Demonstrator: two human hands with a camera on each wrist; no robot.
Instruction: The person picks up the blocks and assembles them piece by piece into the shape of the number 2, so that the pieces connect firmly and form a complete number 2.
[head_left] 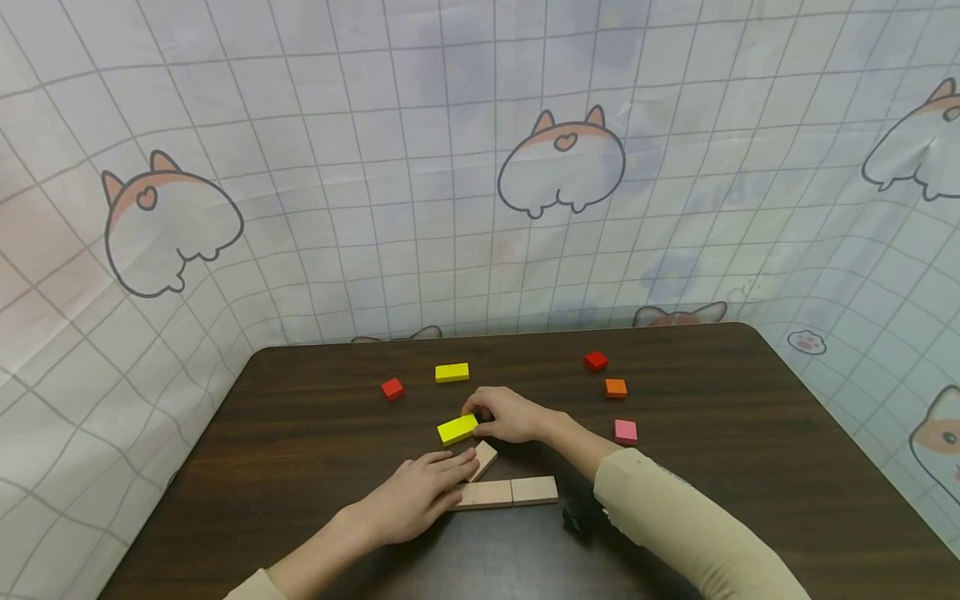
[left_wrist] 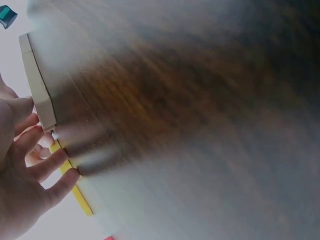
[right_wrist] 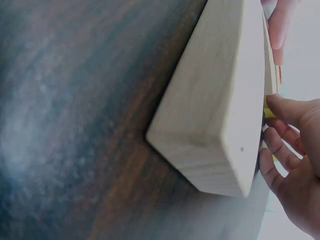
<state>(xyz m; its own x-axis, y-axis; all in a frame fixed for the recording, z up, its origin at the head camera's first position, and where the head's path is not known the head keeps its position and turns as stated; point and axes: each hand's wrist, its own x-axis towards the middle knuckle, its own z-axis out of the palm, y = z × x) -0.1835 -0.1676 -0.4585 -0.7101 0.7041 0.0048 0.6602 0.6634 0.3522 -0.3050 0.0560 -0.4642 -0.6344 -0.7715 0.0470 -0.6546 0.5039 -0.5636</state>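
My right hand pinches the right end of a yellow block between thumb and fingers, low over the table. In the right wrist view its thumb lies against the yellow edge. My left hand lies palm down with fingers stretched out. Its fingertips rest at a slanted plain wooden block and at the left end of a wooden block. Another wooden block continues that row to the right, end to end. The left wrist view shows the left fingers spread beside the yellow block.
Behind the hands lie a second yellow block and a small red block. On the right are another red block, an orange block and a pink block. A black device sits beside the right sleeve.
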